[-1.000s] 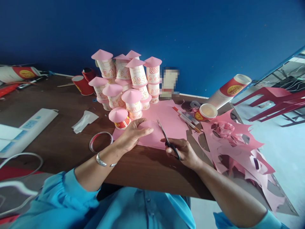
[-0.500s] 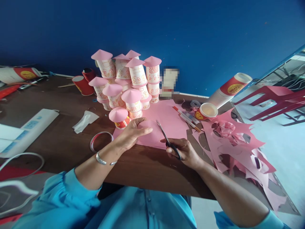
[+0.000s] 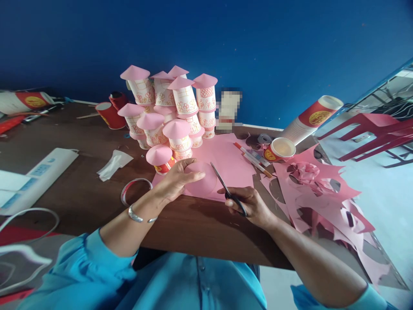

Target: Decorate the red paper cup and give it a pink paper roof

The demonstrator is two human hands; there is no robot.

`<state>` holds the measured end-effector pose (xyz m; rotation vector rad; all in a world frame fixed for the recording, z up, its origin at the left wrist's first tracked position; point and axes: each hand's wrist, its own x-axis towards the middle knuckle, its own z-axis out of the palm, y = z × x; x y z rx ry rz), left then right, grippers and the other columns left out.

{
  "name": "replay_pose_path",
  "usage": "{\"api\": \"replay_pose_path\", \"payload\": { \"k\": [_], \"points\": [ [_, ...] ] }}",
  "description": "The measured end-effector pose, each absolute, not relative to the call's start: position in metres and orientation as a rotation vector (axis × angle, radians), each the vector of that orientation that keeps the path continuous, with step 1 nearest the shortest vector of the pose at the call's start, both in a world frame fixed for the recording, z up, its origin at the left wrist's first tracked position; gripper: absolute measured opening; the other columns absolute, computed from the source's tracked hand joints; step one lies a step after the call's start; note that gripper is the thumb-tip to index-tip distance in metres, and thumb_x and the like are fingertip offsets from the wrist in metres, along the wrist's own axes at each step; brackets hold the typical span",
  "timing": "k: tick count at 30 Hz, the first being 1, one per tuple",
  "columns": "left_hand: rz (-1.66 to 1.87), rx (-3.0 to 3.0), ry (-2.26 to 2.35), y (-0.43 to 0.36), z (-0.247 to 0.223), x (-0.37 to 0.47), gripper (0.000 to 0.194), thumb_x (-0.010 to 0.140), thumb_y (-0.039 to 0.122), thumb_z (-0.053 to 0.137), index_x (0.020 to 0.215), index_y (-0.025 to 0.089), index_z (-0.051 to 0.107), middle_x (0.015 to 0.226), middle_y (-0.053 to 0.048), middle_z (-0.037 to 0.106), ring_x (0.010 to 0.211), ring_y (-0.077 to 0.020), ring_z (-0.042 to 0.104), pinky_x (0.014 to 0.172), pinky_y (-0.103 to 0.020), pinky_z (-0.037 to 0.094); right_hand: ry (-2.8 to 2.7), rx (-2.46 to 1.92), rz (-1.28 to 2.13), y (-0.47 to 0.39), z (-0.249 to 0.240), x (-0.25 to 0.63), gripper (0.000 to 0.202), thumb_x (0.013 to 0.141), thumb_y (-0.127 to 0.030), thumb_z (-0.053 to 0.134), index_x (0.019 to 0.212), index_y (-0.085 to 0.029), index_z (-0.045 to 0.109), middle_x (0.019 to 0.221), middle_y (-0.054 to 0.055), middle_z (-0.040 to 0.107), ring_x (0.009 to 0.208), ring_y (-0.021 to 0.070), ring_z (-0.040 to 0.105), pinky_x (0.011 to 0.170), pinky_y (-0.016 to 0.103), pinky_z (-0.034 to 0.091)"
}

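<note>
Between thumb and fingers, my left hand (image 3: 180, 178) pinches a round pink paper disc (image 3: 203, 180) by its left edge. My right hand (image 3: 251, 204) is closed round the black handles of a pair of scissors (image 3: 220, 177). The blades look nearly closed and point up and left, with the tip at the disc's right edge. Beneath lie larger pink sheets (image 3: 232, 159). Just behind my left hand stands a red cup with a pink cone top (image 3: 160, 157), in front of several stacked white cups with drawings and pink cone roofs (image 3: 180, 97).
Pink paper scraps (image 3: 335, 193) cover the right side. Markers (image 3: 253, 160), an open cup (image 3: 280, 149) and a tilted cup stack (image 3: 311, 119) are behind them. Left of my left hand lie a tape roll (image 3: 124, 191), a crumpled tissue (image 3: 114, 165) and a white box (image 3: 41, 178).
The pink disc has turned to show its round face more fully. Both hands have barely moved and keep their holds; the view has shifted slightly.
</note>
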<state>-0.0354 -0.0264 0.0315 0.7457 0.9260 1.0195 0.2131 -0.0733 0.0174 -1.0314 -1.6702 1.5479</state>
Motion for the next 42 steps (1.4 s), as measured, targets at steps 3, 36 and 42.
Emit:
{"api": "replay_pose_path", "payload": {
  "k": [3, 36, 42],
  "points": [
    [1.007, 0.743, 0.929, -0.026, 0.032, -0.037, 0.047, 0.053, 0.028, 0.103, 0.09, 0.022, 0.074, 0.077, 0.005, 0.073, 0.069, -0.0116, 0.064, 0.064, -0.025, 0.048, -1.652, -1.035, 1.57, -0.073, 0.017, 0.214, 0.064, 0.089, -0.069, 0.075, 0.114, -0.01, 0.079, 0.058, -0.003, 0.051, 0.054, 0.0099, 0.044, 0.052, 0.025, 0.041],
    [0.838, 1.259, 0.869, -0.044, 0.034, -0.017, 0.032, 0.071, 0.025, 0.09, 0.096, 0.017, 0.072, 0.088, -0.001, 0.071, 0.08, -0.0146, 0.061, 0.072, -0.025, 0.051, -0.902, -1.016, 1.407, -0.067, 0.005, 0.196, 0.042, 0.065, -0.035, 0.096, 0.096, -0.024, 0.068, 0.074, -0.007, 0.061, 0.056, 0.0078, 0.053, 0.053, 0.022, 0.046],
    [0.922, 1.208, 0.936, -0.044, 0.03, -0.016, 0.028, 0.077, 0.034, 0.089, 0.085, 0.017, 0.068, 0.078, 0.001, 0.067, 0.07, -0.0112, 0.057, 0.065, -0.023, 0.048, -0.9, -1.044, 1.42, -0.068, 0.003, 0.195, 0.046, 0.064, -0.036, 0.097, 0.096, -0.024, 0.067, 0.072, -0.008, 0.062, 0.058, 0.0089, 0.055, 0.052, 0.022, 0.045]
  ]
}}
